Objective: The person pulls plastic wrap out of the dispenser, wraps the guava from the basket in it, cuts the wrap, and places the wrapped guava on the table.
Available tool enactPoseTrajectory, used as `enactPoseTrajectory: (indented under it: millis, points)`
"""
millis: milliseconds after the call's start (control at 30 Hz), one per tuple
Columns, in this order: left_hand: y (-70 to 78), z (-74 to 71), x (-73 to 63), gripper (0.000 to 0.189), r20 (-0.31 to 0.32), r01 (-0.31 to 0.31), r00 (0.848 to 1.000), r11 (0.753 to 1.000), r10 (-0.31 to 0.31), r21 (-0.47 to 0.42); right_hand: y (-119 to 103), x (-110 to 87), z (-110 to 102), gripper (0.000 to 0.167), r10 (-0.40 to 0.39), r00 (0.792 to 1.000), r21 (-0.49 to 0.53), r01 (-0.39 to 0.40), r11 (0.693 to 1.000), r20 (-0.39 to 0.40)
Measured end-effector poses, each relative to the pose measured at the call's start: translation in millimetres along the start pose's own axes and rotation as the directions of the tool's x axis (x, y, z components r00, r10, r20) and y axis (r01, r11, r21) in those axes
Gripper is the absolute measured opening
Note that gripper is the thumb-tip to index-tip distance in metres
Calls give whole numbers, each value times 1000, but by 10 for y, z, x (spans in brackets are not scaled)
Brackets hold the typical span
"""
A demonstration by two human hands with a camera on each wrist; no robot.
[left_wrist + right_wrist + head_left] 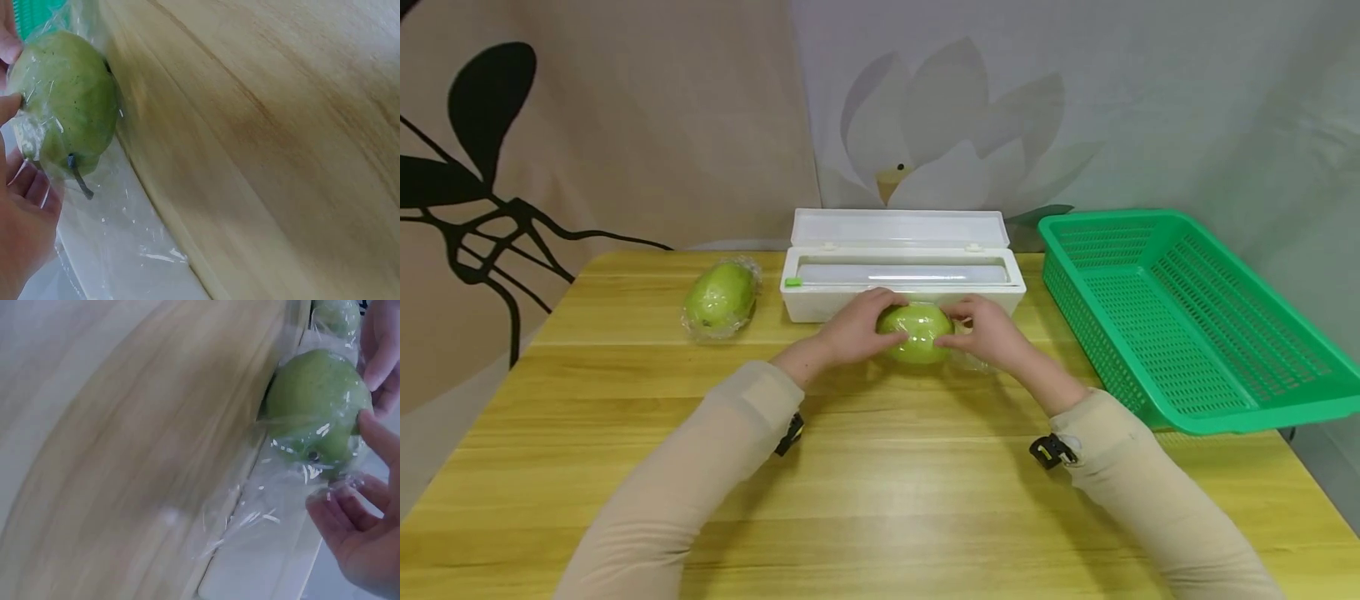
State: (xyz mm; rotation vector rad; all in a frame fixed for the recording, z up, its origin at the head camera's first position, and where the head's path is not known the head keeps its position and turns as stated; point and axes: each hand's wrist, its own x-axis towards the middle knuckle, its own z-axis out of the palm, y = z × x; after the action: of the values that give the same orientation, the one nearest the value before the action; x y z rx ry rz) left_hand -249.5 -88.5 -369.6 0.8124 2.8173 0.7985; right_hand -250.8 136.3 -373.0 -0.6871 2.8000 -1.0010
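Note:
A green pear (pixel 916 333) with clear plastic wrap (pixel 259 503) over it is held between both hands, right in front of the cling film box (pixel 835 308). My left hand (pixel 859 329) grips the stem end, thumb on the near side and fingers behind. At the opposite end, the right hand (pixel 988 333) has its thumb against the pear and curled fingers in the film. Loose film spreads out past both ends, and the stem shows through it in the left wrist view. Farther left lies another green pear (pixel 722 296), wrapped in crinkled film.
The white box stands with its lid (pixel 898 229) up and a roll of film (pixel 902 274) inside; a green slider (pixel 793 282) sits on its front edge. A green plastic basket (pixel 1093 337) is at the right of the wooden table (pixel 880 500). A printed curtain (pixel 700 125) hangs behind.

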Motion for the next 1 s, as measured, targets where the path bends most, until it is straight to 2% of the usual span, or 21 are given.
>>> enactPoseTrajectory:
  millis: [100, 200, 267, 333, 400, 467, 633, 733, 867, 1000]
  points:
    - [-1, -66, 5, 47, -15, -28, 999, 1000, 28, -13, -34, -2, -5, 54, -10, 1000, -55, 10, 998, -8]
    - [-7, -172, 34, 37, -73, -36, 997, 999, 34, -16, -41, -3, -24, 53, -4, 1000, -64, 4, 998, -11]
    - [-11, -239, 79, 32, -116, -24, 993, 1000, 24, 1, -35, 3, -34, 51, -12, 1000, -57, 12, 998, -5]
    - [-10, -290, 139, 30, -127, -18, 992, 999, 23, 41, -27, 8, -39, 49, -19, 1000, -52, 19, 998, 4]
    - [-11, -315, 209, 30, -105, -15, 994, 995, 25, 95, -26, 10, -40, 47, -28, 1000, -46, 29, 999, 11]
    - [-4, -323, 271, 31, -54, -18, 998, 988, 27, 150, -25, 12, -33, 45, -44, 999, -47, 45, 998, 18]
    - [1, -285, 385, 30, 36, -47, 999, 960, 39, 277, -32, 6, -27, 45, -66, 998, -49, 67, 997, 20]
    - [-12, -258, 423, 25, 33, -61, 998, 949, 54, 310, -45, 1, -36, 45, -62, 998, -51, 63, 997, 22]
    - [-31, -235, 467, 25, 5, -66, 998, 950, 68, 305, -51, -6, -53, 47, -57, 998, -62, 59, 996, 29]
    - [-45, -226, 487, 24, 11, -99, 995, 945, 100, 311, -55, -7, -58, 48, -61, 997, -77, 64, 995, 35]
